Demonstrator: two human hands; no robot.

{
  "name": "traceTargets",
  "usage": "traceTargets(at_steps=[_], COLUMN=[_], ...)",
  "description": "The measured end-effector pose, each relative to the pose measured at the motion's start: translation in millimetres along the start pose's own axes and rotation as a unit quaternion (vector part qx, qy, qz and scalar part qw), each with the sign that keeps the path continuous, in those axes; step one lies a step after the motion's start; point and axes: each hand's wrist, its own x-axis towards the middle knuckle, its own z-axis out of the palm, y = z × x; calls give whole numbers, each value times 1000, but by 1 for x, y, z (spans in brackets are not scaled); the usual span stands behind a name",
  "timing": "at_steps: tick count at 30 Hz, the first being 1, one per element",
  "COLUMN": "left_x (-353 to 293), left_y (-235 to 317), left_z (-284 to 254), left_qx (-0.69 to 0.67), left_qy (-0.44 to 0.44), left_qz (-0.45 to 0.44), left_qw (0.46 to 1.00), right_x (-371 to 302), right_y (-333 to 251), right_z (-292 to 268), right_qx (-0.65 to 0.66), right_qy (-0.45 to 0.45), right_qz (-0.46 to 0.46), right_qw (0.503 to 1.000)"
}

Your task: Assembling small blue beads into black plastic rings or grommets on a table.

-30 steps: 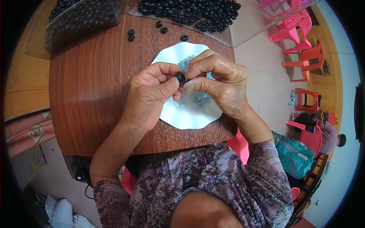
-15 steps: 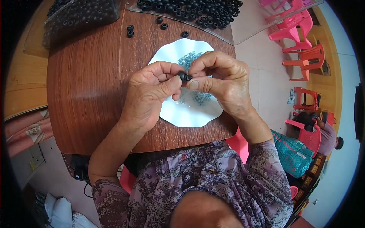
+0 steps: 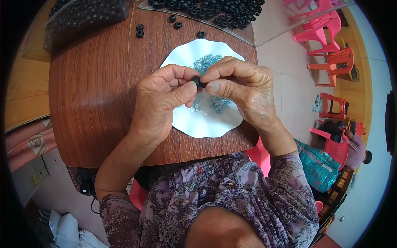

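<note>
Above a white wavy-rimmed plate (image 3: 206,128), my left hand (image 3: 159,95) pinches a small black round part (image 3: 196,81) between thumb and forefinger. The fingertips of my right hand (image 3: 250,84) are closed at the right end of the same part, where a dark bit shows between thumb and forefinger. Whether that bit is separate I cannot tell. On the plate lie heaps of small, shiny blue-grey pieces (image 3: 204,63), too fine to make out singly. My hands hide part of the plate.
Several loose black round parts (image 3: 178,25) lie on the wooden table (image 3: 91,91) beyond the plate. A clear tray (image 3: 248,40) at the back holds many more, and a clear bag (image 3: 87,25) of them is at far left. Chairs (image 3: 331,66) and a seated person (image 3: 356,149) are at right.
The fingers of my right hand have come slightly closer to my left fingertips, so less of the black part's right end shows. The left hand keeps its pinch.
</note>
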Motion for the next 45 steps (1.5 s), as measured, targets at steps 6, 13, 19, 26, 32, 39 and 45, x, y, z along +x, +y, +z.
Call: traceTargets(at_steps=[6,13,19,26,32,39,45], left_x=[2,2,3,1,-2,-4,-7], left_y=[-2,1,5,7,9,9,13], left_z=[-1,3,3,3,4,6,14], left_qx=[-8,22,45,16,-9,27,77], left_qy=[-24,-2,8,3,-3,-14,-28], left_qz=[11,11,32,9,10,1,9], left_qw=[1000,1000,998,1000,1000,1000,997], right_x=[5,9,10,12,11,2,-3], right_y=[-1,1,1,0,-5,-5,-14], right_z=[-4,-12,-12,-9,1,4,-5], right_qx=[22,5,38,85,58,-24,132], right_qy=[-13,-92,-130,-153,-139,-115,-80], right_qz=[27,36,55,94,51,-12,151], right_qw=[999,995,989,980,987,993,976])
